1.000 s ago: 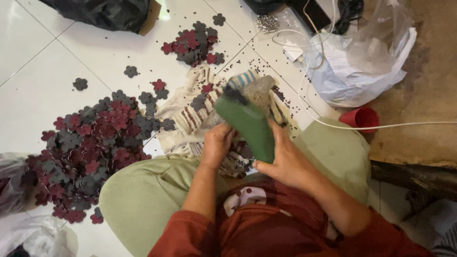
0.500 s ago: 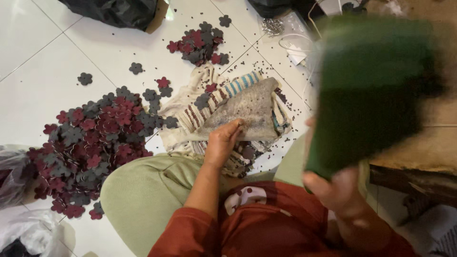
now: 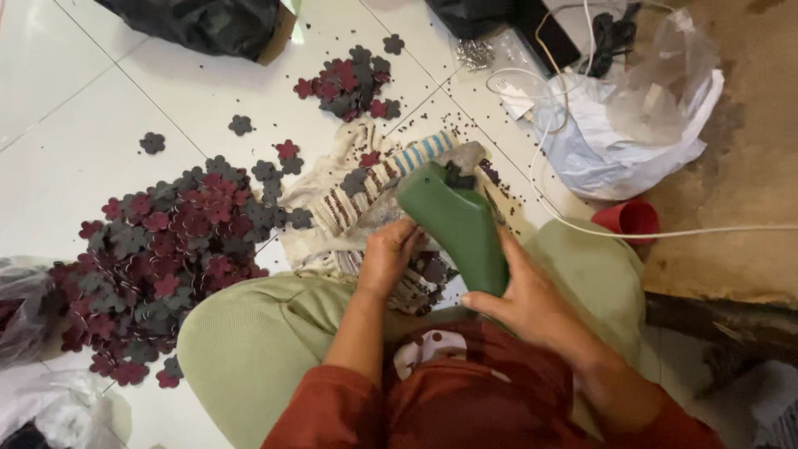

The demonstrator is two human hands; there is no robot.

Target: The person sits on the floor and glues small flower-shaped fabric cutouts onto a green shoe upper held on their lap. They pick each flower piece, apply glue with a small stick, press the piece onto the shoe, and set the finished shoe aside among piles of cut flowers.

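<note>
I sit cross-legged on a white tiled floor. My right hand (image 3: pixel 532 299) grips a green shoe-shaped block (image 3: pixel 455 223) by its lower end, with the far end down on a striped cloth (image 3: pixel 374 195) in front of my knees. My left hand (image 3: pixel 389 254) rests beside the block on a grey piece laid on that cloth, fingers curled on it. Dark and maroon flower-shaped cutouts lie on the cloth near the block's tip.
A big heap of flower cutouts (image 3: pixel 166 249) lies at left, a smaller pile (image 3: pixel 349 79) farther away. A white plastic bag (image 3: pixel 632 125), a red cup (image 3: pixel 628 220), a white cable (image 3: pixel 582 229) and a black bag (image 3: pixel 208 21) surround the spot. Tiny dark bits dot the tiles.
The green block was raised up close to the camera half a second ago; now it is back down on the cloth. My left hand stayed on the cloth.
</note>
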